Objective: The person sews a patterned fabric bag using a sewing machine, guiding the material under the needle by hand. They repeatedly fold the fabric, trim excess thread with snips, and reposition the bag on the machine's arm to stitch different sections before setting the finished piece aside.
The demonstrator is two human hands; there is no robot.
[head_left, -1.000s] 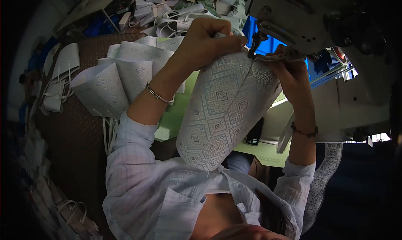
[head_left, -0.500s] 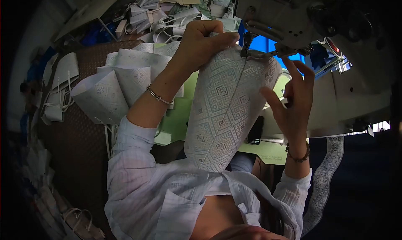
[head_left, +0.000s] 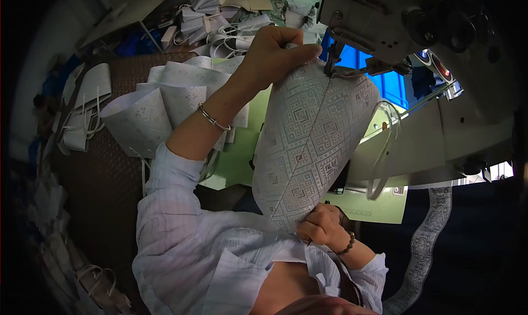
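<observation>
A pale grey patterned fabric piece (head_left: pixel 308 133), with a seam line down its middle, hangs from the sewing machine's presser foot (head_left: pixel 331 62) toward my lap. My left hand (head_left: pixel 280 54) pinches its top left edge, just left of the foot. Down at the piece's lower right edge, my right hand (head_left: pixel 322 225) is closed. A small dark bit shows by its fingers, but what they hold is hidden. A white strap loop (head_left: pixel 379 166) hangs to the right of the fabric piece.
Several patterned pieces (head_left: pixel 140 117) stand on the brown woven surface (head_left: pixel 124 177) at left, near a white bag (head_left: pixel 91 103). The sewing machine head (head_left: pixel 379 29) fills the upper right, with a blue crate (head_left: pixel 352 62) behind. A patterned strip (head_left: pixel 423 249) hangs at right.
My right hand has dropped from beside the machine foot to the fabric piece's lower end, its fingers now closed. The white strap loop has come into sight. My left hand keeps its pinch.
</observation>
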